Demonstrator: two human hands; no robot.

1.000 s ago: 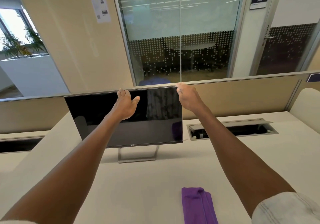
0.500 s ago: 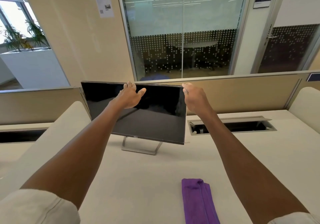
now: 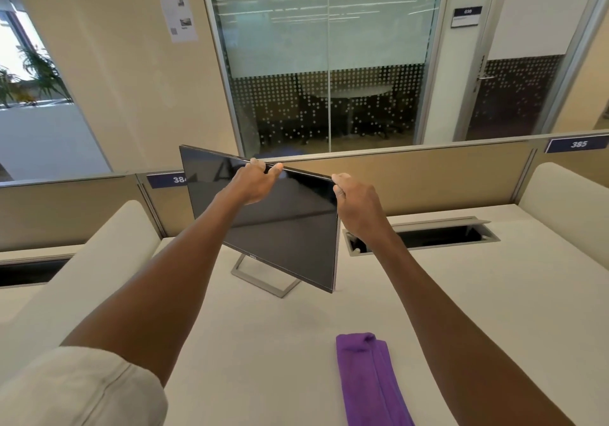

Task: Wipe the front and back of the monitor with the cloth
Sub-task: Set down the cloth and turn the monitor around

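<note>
Both arms reach forward, bare from rolled-up pale sleeves (image 3: 82, 389) to the wrists. The left hand (image 3: 252, 183) is raised at the end of a nearly straight arm, fingers hooked over a thin top edge and thumb (image 3: 275, 169) stretched along it. The right hand (image 3: 357, 208) sits to its right and slightly lower, back toward the camera, fingers curled round the upper corner of the same edge.

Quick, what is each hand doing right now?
Left hand: grips the top edge of the thin black flat-screen monitor.
Right hand: grips the monitor's top right corner.
</note>
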